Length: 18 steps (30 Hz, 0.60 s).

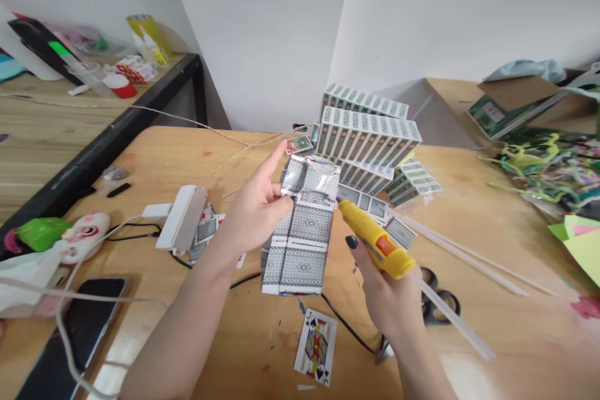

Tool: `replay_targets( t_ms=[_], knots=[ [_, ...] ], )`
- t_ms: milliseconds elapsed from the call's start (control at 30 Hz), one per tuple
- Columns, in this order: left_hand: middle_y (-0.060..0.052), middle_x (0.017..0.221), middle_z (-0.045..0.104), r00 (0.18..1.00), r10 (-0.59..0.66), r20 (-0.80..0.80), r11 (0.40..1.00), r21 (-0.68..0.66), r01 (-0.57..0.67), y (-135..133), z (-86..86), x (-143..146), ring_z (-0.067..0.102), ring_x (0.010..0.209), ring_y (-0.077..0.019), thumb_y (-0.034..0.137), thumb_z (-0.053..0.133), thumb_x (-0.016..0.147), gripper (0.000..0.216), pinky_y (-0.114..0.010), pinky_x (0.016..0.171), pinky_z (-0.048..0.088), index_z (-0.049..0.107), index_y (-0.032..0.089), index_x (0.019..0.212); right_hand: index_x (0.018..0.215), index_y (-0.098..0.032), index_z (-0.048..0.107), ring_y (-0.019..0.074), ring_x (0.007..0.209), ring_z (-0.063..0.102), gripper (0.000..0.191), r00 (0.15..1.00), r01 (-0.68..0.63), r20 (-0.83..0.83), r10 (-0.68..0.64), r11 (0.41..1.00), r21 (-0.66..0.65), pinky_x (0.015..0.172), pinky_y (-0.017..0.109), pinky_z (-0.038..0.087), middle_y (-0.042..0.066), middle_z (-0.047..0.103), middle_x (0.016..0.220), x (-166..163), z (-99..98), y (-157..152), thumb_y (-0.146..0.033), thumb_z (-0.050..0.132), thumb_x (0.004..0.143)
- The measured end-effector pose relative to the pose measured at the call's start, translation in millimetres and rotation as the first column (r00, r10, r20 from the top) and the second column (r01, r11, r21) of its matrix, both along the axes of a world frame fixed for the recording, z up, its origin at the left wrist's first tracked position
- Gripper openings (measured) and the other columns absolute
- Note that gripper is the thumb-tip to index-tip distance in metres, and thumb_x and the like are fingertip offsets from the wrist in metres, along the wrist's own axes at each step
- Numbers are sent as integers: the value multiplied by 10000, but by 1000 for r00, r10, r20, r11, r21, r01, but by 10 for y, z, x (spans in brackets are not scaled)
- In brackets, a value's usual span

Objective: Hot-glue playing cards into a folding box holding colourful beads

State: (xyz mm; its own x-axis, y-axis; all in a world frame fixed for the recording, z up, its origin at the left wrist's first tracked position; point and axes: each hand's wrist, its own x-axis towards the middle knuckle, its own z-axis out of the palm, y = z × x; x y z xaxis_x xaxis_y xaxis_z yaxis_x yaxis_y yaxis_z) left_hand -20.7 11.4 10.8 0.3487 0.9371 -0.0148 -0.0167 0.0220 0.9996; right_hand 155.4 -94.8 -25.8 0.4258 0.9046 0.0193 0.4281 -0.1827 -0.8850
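My left hand (pixel 255 212) grips the upper left side of a boxy piece built from playing cards (pixel 307 231), its index finger stretched out past the top. Grey patterned card backs cover the face toward me, and the top part looks shiny. My right hand (pixel 389 294) is wrapped round a yellow hot glue gun (pixel 375 240) with an orange-red patch on its side. The nozzle is right by the upper right edge of the card piece; I cannot tell whether it touches. A clear glue stick (pixel 459 319) sticks out of the gun's back. Below lies a jack of spades (pixel 316 347).
Stacked card decks (pixel 370 134) stand behind the card piece. Black-handled scissors (pixel 440 300) and glue sticks (pixel 469 256) lie at right. On the left are a white power strip (pixel 182 219), cables and a phone (pixel 70 337). A black cord crosses under my hands.
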Motion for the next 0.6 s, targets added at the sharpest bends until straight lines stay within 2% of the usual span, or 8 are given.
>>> replay_targets(
  t_ms=[100,233,300,467,600],
  knots=[
    [-2,755,650,999,19,-31,1000,-23,-20,30,-28,9,488,487,-90,79,574,770,845,-202,431,342,207,277,1506,754,-205,601,120,504,465,269,997,47,-56,-45,998,30,458,262,382,-19,538,588,-21,85,-13,-464,597,829],
    [-4,713,635,997,73,-37,997,-36,-75,69,-79,20,519,522,-110,80,583,749,832,-214,458,360,248,226,1497,724,-203,575,125,561,475,289,987,-145,-68,147,989,31,506,268,395,-19,511,612,-19,144,55,-470,594,834],
    [-6,699,632,996,86,-39,995,-42,-87,80,-94,28,521,528,-114,80,584,742,828,-216,465,357,259,210,1493,732,-204,578,126,575,469,280,980,-194,-38,195,981,32,524,273,390,-18,506,619,-20,134,110,-461,586,843],
    [22,604,579,994,91,-53,994,-62,-95,96,-94,58,455,483,-91,43,539,735,821,-204,450,284,255,184,1492,716,-201,606,144,607,501,293,979,-201,8,202,973,110,567,292,402,5,551,643,-47,70,232,-463,578,844],
    [49,554,528,992,109,-63,990,-88,-114,117,-97,70,333,416,-59,31,538,721,828,-205,415,202,265,181,1489,724,-196,614,135,573,488,273,980,-195,56,189,971,135,530,275,384,-2,547,616,-60,58,321,-453,606,815]
  ],
)
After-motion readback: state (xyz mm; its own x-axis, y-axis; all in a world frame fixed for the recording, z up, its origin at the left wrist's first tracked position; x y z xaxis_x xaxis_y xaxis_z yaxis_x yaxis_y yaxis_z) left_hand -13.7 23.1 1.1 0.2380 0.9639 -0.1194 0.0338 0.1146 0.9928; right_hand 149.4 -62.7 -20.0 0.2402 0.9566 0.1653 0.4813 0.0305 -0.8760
